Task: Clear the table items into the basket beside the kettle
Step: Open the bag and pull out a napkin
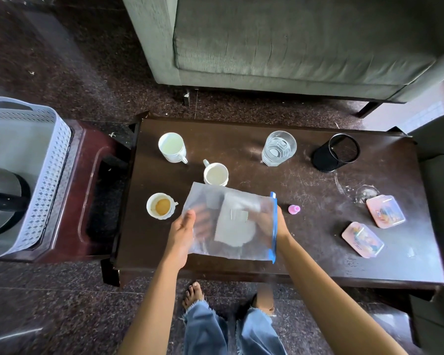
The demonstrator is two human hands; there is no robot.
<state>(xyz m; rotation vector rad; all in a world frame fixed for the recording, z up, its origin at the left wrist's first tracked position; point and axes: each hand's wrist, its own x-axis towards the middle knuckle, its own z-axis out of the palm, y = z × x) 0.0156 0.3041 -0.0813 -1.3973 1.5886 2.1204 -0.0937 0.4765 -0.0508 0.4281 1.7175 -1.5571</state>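
Grey sofa [292,42] across 12 o'clock. Below it, dark table [241,260], filling the centre and out to 3 o'clock. At 9 o'clock, well apart from the table's load, pale perforated basket [49,149] on a red-brown stool [87,139], overlapped on the near side by the black kettle [3,201] at the frame edge.

Just below centre, clear zip bag [231,221] with a blue seal strip, apparently lifted off the table, with pale sheets inside. Pinched at its 9 o'clock edge by the left hand [182,234], thumb on top, fingers visible through the plastic from beneath. Met at the seal edge by the right hand [281,222], mostly hidden behind the bag; cannot tell whether gripping or merely supporting.

Judged as the carry step: keep the bag level, seal edge no lower than the rest, to keep the sheets in. Swing toward 9 o'clock, passing above the stained cup [161,206] at 8 o'clock. Lower in rather than drop. Mind the white cup [215,174] just beyond the bag's far edge, and the far cup [172,147] at 11 o'clock.

Left to clear afterwards, by the look of it: black mesh holder [336,152] at 2 o'clock, water glass [278,148] at 1 o'clock, upper pink case [385,211] at 3 o'clock, lower pink case [362,239] at 4 o'clock, small pink bottle [293,209] just beside the right hand.

Small printed labels on both cases, too blurred to read. No legible writing on bag, cups or basket.
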